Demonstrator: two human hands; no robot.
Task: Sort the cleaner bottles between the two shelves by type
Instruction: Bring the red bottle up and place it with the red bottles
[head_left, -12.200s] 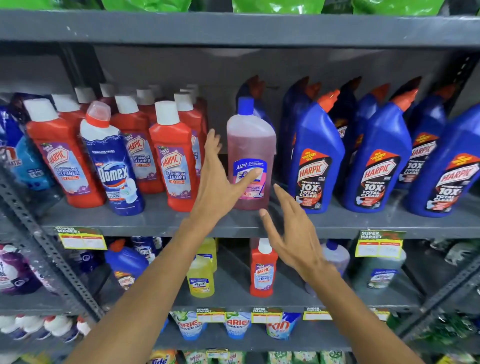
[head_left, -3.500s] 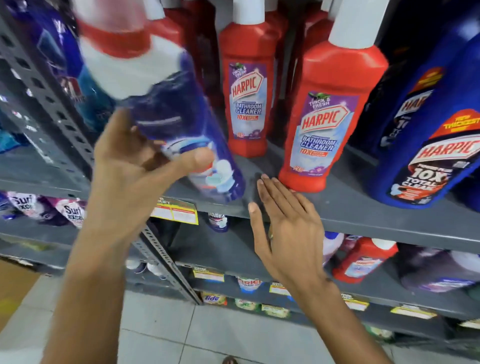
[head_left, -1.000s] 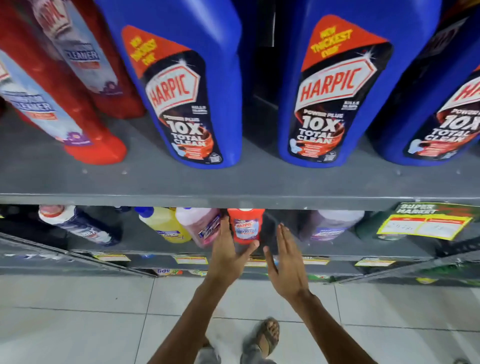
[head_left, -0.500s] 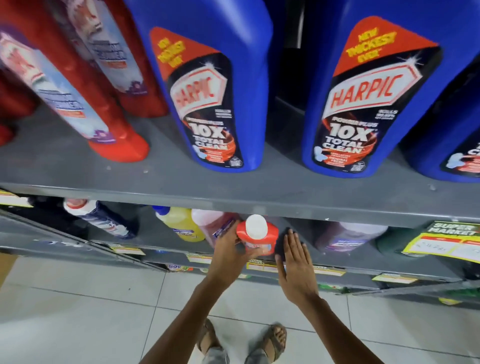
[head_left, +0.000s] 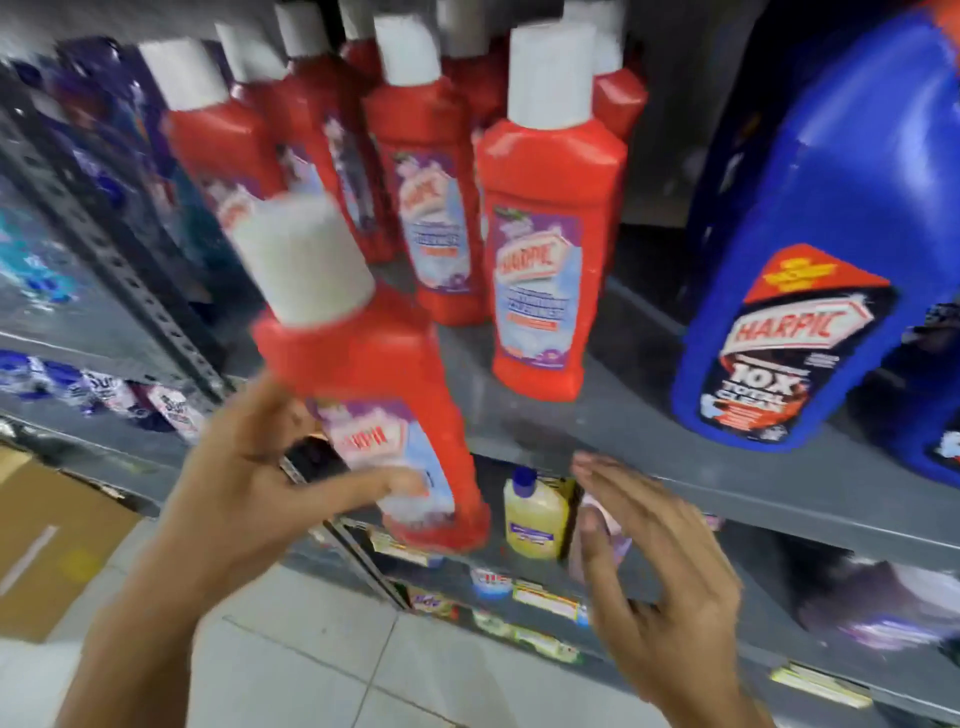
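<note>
Head view, upper half of the frame: a grey upper shelf (head_left: 597, 431) crowded with bottles.
Upper left and centre: a cluster of red bathroom-cleaner bottles (head_left: 545, 249) with white caps, standing upright in rows, the nearest one close to the shelf's front edge.
Right side: a big blue Harpic bottle (head_left: 800, 291) standing on the same shelf, well apart from the red group, with another blue one partly cut off at the right edge.
Far left: a perforated grey upright (head_left: 130, 280) of the rack, and blurred packets on the neighbouring shelves behind it.
Lower centre: a lower shelf (head_left: 779, 654) under the grey board, holding a yellow bottle (head_left: 535, 519) with a blue cap; a pale pinkish bottle beside it is mostly hidden by the right hand.
Bottom left: tiled floor and a brown carton (head_left: 47, 540).
In the way: the held bottle covers part of the red cluster and the shelf's front edge.
Task's thing: a red Harpic bottle (head_left: 395, 415), white cap, purple-and-white label, blurred, tilted with its cap leaning to the upper left, in the air in front of the upper shelf's edge.
Left hand (head_left: 260, 499): gripping the red Harpic bottle around its lower body, thumb across the label.
Right hand (head_left: 660, 587): empty, fingers spread and loosely curved, just right of the bottle's base, not touching it.
</note>
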